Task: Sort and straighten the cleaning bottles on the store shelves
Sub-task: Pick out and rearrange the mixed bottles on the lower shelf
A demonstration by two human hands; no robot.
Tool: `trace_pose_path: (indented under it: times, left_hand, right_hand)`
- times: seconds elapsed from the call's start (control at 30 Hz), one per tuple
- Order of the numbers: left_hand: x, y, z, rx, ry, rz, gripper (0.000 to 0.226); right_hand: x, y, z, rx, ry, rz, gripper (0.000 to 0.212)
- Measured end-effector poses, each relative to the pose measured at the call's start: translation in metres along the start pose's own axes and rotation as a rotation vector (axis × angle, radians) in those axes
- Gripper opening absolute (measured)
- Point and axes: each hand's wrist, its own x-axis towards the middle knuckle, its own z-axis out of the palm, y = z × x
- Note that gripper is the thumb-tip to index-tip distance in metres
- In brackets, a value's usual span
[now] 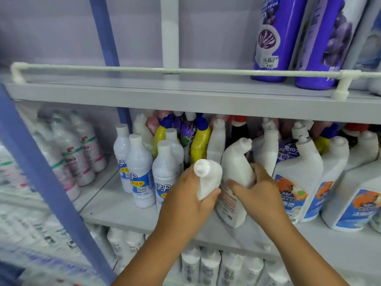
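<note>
On the middle shelf (115, 205), my left hand (185, 201) grips a white angled-neck bottle (207, 178), its nozzle pointing toward me. My right hand (257, 190) wraps around a second white angled-neck bottle (237, 162) that stands on the shelf just to the right, neck leaning right. The two bottles touch. Their lower parts are partly hidden by my fingers.
Round white bottles with blue labels (141, 172) stand left of my hands. Yellow bottles (199, 145) and white ones crowd behind. Large white jugs with orange-blue labels (303, 182) stand right. Purple bottles (276, 38) sit on the upper shelf behind a rail (123, 69). A blue post (41, 172) is at left.
</note>
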Motion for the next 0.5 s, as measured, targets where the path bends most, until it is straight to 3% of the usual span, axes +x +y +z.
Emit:
trace_pose_path:
  times: [0.13,0.3,0.5]
  left_hand:
    - [-0.020,-0.003,-0.063,-0.088,0.100,-0.161,0.042]
    - [-0.012,-0.037,-0.123,0.053,0.268,-0.266,0.030]
    - [0.019,-0.102,-0.131,0.160,0.361,-0.330,0.031]
  right_hand:
    - [-0.004,-0.004,0.015,0.056,-0.113,-0.049,0.049]
    - [-0.004,-0.018,0.052,0.135,-0.182,-0.097,0.045]
    - [-0.002,-0.033,0.096,0.175,-0.101,-0.133,0.047]
